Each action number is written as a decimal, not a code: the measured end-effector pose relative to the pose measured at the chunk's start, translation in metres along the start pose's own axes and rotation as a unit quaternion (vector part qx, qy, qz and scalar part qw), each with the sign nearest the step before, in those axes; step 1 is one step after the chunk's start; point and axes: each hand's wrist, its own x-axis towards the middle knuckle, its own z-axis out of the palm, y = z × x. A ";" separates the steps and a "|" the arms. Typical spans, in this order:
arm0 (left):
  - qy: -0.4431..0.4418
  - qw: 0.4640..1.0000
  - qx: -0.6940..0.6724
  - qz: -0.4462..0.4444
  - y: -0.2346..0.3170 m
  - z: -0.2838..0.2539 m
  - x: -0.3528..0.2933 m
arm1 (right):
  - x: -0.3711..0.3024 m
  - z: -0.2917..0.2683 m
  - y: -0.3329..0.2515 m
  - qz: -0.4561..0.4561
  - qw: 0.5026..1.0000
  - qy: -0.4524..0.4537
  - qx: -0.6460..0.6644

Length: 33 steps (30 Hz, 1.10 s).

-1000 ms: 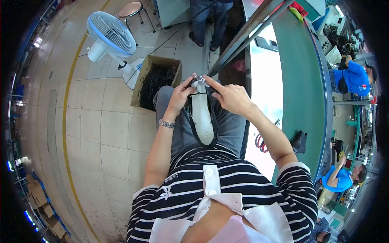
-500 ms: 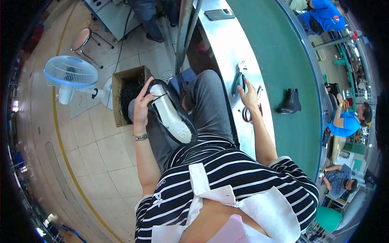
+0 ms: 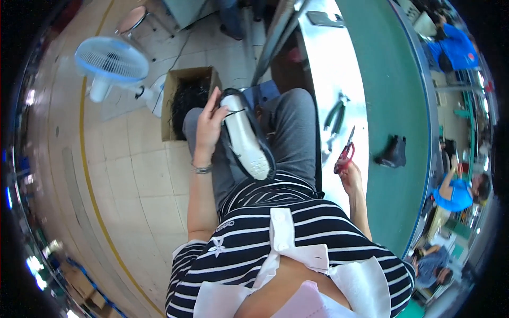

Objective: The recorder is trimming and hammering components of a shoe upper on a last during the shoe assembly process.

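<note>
Over my lap, my left hand (image 3: 208,130) grips a black shoe upper (image 3: 245,135) with its pale sole side turned up. A dark string or strip crosses that pale face near my fingers. At the metal bench, my right hand (image 3: 351,179) is closed on the red handles of a pair of scissors (image 3: 347,153), whose blades point away from me. Beyond the scissors lie green-handled pliers (image 3: 335,116) on the bench. A dark ankle boot (image 3: 393,152) stands to their right on the green surface.
An open cardboard box (image 3: 165,114) with black scraps sits left of my knees. Further left are a blue-and-white fan (image 3: 112,59) and a stool (image 3: 132,20). A phone (image 3: 325,19) lies at the bench's far end. People in blue work across the green table (image 3: 395,212).
My right hand, open over the bench before, has come back toward me and taken hold of the scissors. The whole view has shifted; my left hand still holds the shoe upper.
</note>
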 end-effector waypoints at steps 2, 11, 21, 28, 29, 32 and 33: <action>0.061 0.990 0.127 -0.028 0.006 0.010 -0.013 | -0.027 0.035 -0.014 -0.016 0.996 -0.083 -0.012; 0.191 0.895 0.315 0.253 0.019 0.043 -0.041 | -0.083 0.146 -0.044 0.086 0.871 -0.452 -0.171; 0.244 0.872 0.323 0.274 0.003 0.048 -0.035 | -0.082 0.196 -0.039 0.010 0.875 -0.339 -0.345; 0.231 0.837 0.365 0.337 0.006 0.047 -0.032 | -0.089 0.166 -0.034 -0.126 0.898 -0.260 -0.332; 0.228 0.827 0.389 0.335 0.007 0.046 -0.035 | -0.076 0.155 -0.028 -0.095 0.924 -0.219 -0.300; 0.234 0.819 0.398 0.339 0.013 0.043 -0.037 | -0.038 0.122 -0.022 -0.242 0.929 -0.079 -0.270; 0.251 0.833 0.367 0.331 0.015 0.043 -0.039 | -0.011 0.100 -0.012 -0.288 0.912 -0.009 -0.292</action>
